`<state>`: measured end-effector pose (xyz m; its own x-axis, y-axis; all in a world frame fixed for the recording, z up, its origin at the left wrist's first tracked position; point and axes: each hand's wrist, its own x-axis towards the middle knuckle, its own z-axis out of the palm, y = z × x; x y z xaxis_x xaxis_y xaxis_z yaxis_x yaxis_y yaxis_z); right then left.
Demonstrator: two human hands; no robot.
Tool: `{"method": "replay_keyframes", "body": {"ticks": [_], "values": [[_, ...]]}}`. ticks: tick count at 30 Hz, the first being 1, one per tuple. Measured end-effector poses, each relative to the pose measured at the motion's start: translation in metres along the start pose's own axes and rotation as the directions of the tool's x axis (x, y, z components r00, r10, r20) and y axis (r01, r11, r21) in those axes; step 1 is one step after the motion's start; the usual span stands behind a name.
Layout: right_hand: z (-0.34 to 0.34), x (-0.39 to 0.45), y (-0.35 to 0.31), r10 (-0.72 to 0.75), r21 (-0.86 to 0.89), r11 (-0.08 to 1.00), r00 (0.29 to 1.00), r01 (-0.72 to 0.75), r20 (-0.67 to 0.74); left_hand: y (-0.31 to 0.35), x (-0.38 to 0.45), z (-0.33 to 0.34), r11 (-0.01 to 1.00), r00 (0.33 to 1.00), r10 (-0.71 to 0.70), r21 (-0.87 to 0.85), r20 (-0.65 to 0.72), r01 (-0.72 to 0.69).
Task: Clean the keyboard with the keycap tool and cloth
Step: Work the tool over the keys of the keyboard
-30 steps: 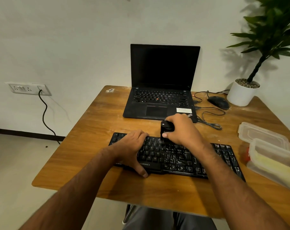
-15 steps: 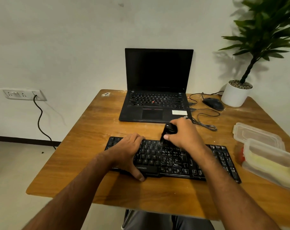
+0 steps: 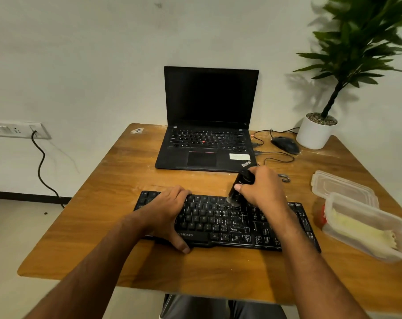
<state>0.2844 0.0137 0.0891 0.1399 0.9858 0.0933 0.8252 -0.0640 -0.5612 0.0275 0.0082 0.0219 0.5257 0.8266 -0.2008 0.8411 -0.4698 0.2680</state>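
Note:
A black dusty keyboard point(image 3: 220, 221) lies across the near half of the wooden table point(image 3: 117, 180). My left hand point(image 3: 166, 211) rests on its left part, fingers over the keys and thumb hooked round the front edge. My right hand point(image 3: 262, 188) grips a black brush tool point(image 3: 241, 183), tilted, with its pale bristle tip touching the top key rows near the middle. White dust specks cover the keys right of centre. A yellowish cloth point(image 3: 361, 229) lies inside a clear plastic box at the right.
An open black laptop point(image 3: 209, 125) stands behind the keyboard. A mouse point(image 3: 285, 145) with cables and a white plant pot point(image 3: 314, 133) sit at the back right. A clear plastic box point(image 3: 365, 247) and its lid point(image 3: 342, 187) occupy the right edge.
The head camera has tilted, so everything sits lower in view. My right hand has tipped the brush and kept it on the top key rows. The left hand stays put.

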Motion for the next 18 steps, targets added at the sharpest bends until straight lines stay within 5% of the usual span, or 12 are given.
{"method": "replay_keyframes", "body": {"ticks": [11,18], "values": [[-0.007,0.002,0.009,-0.075,-0.103,0.992,0.995,0.069,-0.060,0.001,0.001,-0.002,1.000,0.999,-0.020,-0.006,0.025,0.020],[-0.017,-0.002,0.017,-0.147,0.064,0.987,0.989,0.147,-0.007,0.001,0.002,-0.001,1.000,1.000,-0.010,-0.005,0.020,0.011]]}}
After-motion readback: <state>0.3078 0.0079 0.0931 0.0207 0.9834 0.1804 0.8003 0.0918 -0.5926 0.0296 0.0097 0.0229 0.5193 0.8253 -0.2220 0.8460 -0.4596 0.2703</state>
